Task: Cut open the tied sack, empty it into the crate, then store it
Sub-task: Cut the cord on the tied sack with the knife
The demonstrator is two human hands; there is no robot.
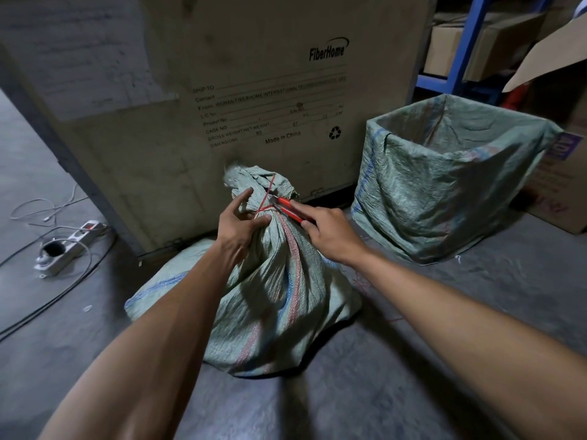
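Note:
A green woven sack point(273, 300) stands on the floor, its neck bunched and tied with a red string point(266, 198). My left hand point(242, 224) grips the neck just below the knot, thumb pressed on the cloth. My right hand point(328, 231) holds a red utility knife point(288, 208), its tip at the red string on the right side of the neck. To the right stands an open crate lined with green sack cloth point(444, 182); its inside looks empty as far as I can see.
A tall plywood shipping case point(222, 90) rises right behind the sack. A white power strip point(68, 246) and cables lie on the floor at left. Cardboard boxes point(559, 185) and a blue shelf frame point(457, 58) crowd the right.

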